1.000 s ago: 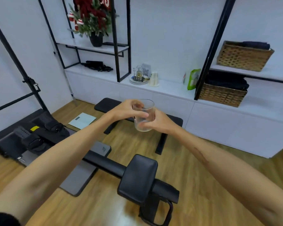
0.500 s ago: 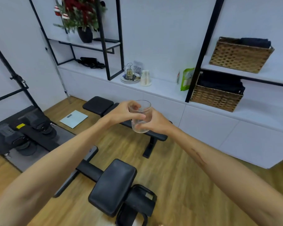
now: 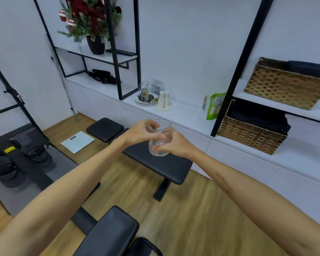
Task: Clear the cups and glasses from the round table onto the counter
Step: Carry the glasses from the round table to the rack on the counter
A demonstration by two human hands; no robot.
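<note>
A clear empty glass (image 3: 160,134) is held upright in mid-air in front of me, above a black bench. My left hand (image 3: 140,133) grips its rim and upper side from the left. My right hand (image 3: 174,145) wraps its lower part from the right. Beyond it runs the long white counter (image 3: 185,113), where a cup rack on a plate (image 3: 146,95) and a stack of white cups (image 3: 163,101) stand. The round table is out of view.
A black padded bench (image 3: 151,159) stands on the wood floor between me and the counter. Another black pad (image 3: 109,233) is close below. A green bag (image 3: 213,106), wicker baskets (image 3: 251,135), black shelf posts (image 3: 235,71) and a potted plant (image 3: 92,24) line the counter. Exercise gear (image 3: 17,163) lies left.
The counter, bench and shelves have drawn closer and shifted in view as I moved forward. Both hands keep the same hold on the glass.
</note>
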